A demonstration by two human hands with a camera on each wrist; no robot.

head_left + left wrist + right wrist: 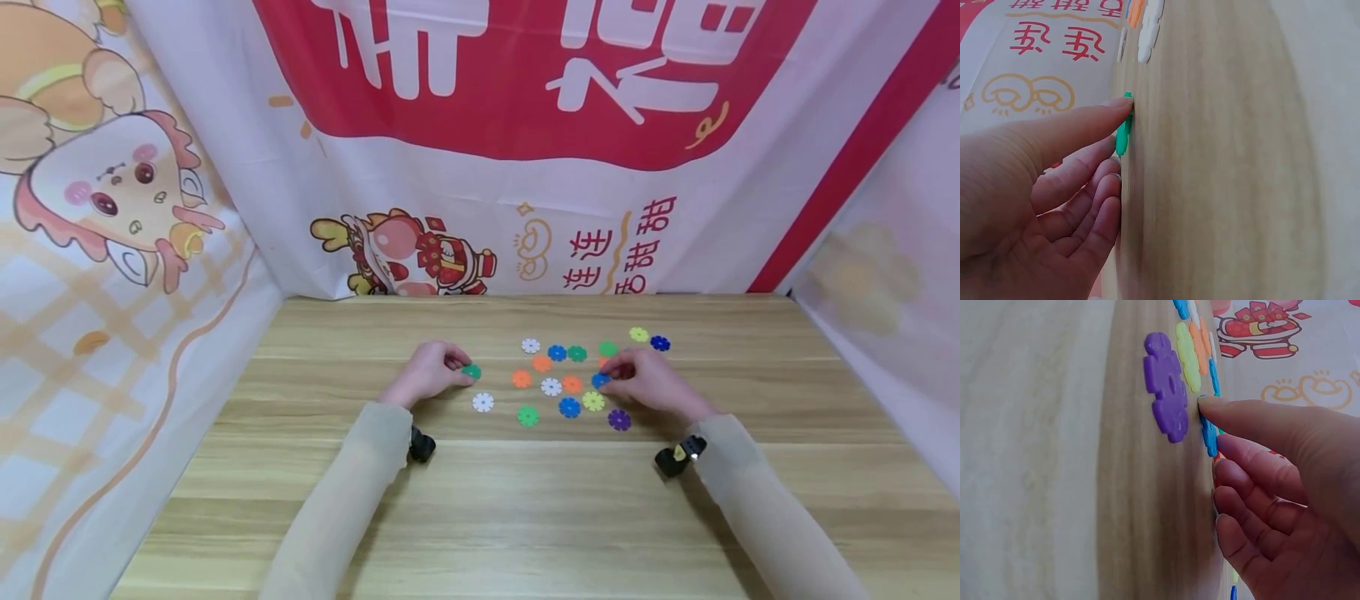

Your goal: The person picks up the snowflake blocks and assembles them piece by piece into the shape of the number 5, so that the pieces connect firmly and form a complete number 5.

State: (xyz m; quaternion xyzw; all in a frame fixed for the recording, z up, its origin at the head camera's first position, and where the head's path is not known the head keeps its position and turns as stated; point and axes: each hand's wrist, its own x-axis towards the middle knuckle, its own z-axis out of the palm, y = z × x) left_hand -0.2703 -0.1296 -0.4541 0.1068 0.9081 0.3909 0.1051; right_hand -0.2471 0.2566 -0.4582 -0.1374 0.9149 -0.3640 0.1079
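My left hand (431, 371) is at the left end of a spread of flat, notched plastic discs, pinching a green disc (472, 372) between thumb and index finger. In the left wrist view that green disc (1123, 136) stands edge-on, close to the wood. Over on the right side, my right hand (647, 380) pinches a blue disc (601, 380) by its edges with thumb and index finger. A purple disc (1166, 387) and a yellow disc (1187, 356) lie just beyond the thumb in the right wrist view. A white disc (483, 402) lies below the left fingertips.
Between the hands lie several more discs, among them an orange disc (521, 379) and a light green disc (528, 416). A dark blue disc (660, 342) sits behind the right hand. The wooden table (525, 517) meets a printed cloth backdrop (450, 167).
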